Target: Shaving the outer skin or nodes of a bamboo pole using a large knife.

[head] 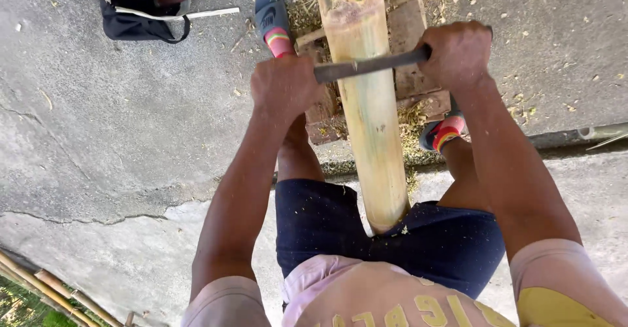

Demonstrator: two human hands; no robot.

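A thick pale bamboo pole (369, 104) runs from between my legs out over a block of reddish bricks (409, 23). A flat dark metal blade (369, 65) lies crosswise on top of the pole. My left hand (284, 85) grips the blade's left end. My right hand (458, 52) grips its right end. Both fists are closed tight around it, one on each side of the pole. The pole's near end rests against my dark blue shorts (327, 219).
A black bag (140, 6) with a thin pale stick (196, 14) lies on the concrete at the top left. Fibrous shavings (412, 114) litter the bricks. Thin bamboo poles (46, 291) lie at the bottom left. My slippered feet (271, 19) flank the pole.
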